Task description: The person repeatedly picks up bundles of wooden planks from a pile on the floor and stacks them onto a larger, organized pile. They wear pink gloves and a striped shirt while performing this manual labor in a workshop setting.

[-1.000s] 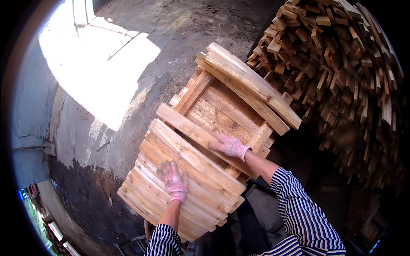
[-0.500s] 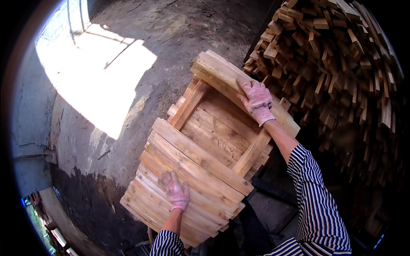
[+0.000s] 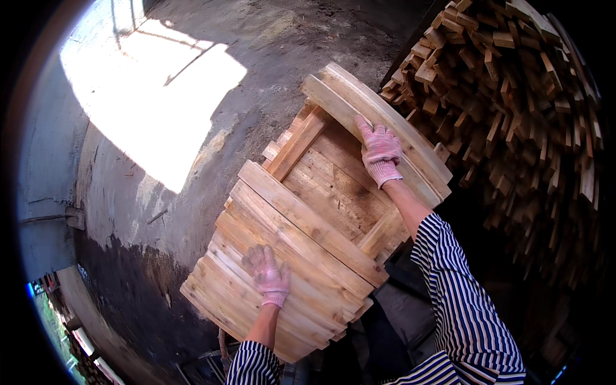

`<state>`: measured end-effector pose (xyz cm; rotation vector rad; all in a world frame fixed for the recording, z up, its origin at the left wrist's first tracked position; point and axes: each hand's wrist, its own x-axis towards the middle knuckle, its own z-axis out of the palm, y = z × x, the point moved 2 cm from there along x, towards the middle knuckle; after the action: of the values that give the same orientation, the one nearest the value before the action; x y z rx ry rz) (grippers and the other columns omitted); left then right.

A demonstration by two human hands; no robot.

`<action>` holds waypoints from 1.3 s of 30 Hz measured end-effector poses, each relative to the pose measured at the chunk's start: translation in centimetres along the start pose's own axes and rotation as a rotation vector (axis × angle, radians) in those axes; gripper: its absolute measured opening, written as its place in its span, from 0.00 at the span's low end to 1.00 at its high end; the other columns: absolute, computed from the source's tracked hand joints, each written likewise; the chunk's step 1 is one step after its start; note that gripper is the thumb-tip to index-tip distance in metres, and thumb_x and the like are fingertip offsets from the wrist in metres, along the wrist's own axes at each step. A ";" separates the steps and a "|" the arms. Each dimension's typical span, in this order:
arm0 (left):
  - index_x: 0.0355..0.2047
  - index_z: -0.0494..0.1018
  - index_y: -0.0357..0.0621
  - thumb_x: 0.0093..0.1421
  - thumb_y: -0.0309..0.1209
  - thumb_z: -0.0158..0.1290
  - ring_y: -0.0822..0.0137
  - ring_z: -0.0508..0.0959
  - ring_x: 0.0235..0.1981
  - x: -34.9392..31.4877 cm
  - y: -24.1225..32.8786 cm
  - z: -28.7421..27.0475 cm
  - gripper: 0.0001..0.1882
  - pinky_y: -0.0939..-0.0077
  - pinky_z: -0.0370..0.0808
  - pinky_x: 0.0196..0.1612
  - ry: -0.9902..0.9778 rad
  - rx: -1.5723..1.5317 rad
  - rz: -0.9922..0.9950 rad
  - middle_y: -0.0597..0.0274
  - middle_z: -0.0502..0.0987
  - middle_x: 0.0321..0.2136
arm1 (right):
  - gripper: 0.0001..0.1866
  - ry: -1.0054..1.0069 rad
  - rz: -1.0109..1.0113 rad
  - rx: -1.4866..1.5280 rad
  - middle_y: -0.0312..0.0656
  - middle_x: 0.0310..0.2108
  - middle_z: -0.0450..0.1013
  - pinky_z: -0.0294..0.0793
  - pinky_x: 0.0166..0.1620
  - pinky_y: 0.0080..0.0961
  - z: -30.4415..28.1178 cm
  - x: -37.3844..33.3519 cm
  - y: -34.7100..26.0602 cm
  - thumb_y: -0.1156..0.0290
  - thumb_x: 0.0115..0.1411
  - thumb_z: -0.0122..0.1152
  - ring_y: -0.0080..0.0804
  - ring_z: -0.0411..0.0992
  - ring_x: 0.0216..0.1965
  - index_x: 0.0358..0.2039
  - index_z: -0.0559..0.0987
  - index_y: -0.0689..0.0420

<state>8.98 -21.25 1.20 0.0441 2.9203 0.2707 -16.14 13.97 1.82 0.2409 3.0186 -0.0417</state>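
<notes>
Below me lies a wooden slatted pallet [image 3: 280,251], with pale boards side by side across crosspieces. My left hand [image 3: 267,276], in a stained pink-white glove, rests flat on the near boards with its fingers spread. At the far end my right hand [image 3: 383,154], gloved alike, grips a loose wooden board [image 3: 339,104]; part of its hold is hidden beneath the palm. Right behind this plank lies another board [image 3: 366,99], roughly parallel to it. Between the held plank and the near boards a gap shows a crosspiece [image 3: 299,142] and lower boards [image 3: 327,192].
A big stack of cut timber [image 3: 507,109] rises at the right, its ends facing me. Bare dark floor [image 3: 276,58] stretches beyond the pallet, with a bright sunlit patch [image 3: 151,102] at upper left. A grey wall [image 3: 48,167] stands at far left.
My right hand has drawn a board slightly toward me, and a second board now shows behind it. My left hand stays on the near boards.
</notes>
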 end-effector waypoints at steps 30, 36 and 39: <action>0.67 0.58 0.32 0.58 0.41 0.58 0.33 0.52 0.71 0.1 0.1 0.3 0.41 0.35 0.38 0.73 0.014 0.012 0.027 0.34 0.58 0.67 | 0.38 -0.141 -0.092 0.247 0.45 0.66 0.64 0.68 0.64 0.37 -1.3 6.0 9.4 0.61 0.58 0.69 0.47 0.67 0.64 0.69 0.67 0.32; 0.67 0.59 0.34 0.58 0.42 0.58 0.35 0.51 0.72 -0.1 -0.6 0.2 0.41 0.35 0.39 0.73 -0.019 0.017 -0.001 0.36 0.59 0.67 | 0.32 -0.016 -0.209 0.229 0.48 0.63 0.69 0.74 0.60 0.42 1.7 -5.2 4.0 0.50 0.60 0.66 0.49 0.70 0.60 0.65 0.71 0.27; 0.67 0.60 0.36 0.59 0.44 0.58 0.37 0.52 0.72 -0.5 -1.1 0.3 0.40 0.36 0.40 0.73 -0.005 0.045 -0.010 0.39 0.59 0.67 | 0.23 -0.107 -0.347 0.460 0.52 0.59 0.72 0.75 0.57 0.43 3.2 -11.4 -1.4 0.49 0.65 0.59 0.50 0.73 0.56 0.61 0.76 0.29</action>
<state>9.57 -22.35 0.78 0.0375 2.9210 0.2031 -4.86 10.69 0.02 -0.2452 2.8613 -0.7534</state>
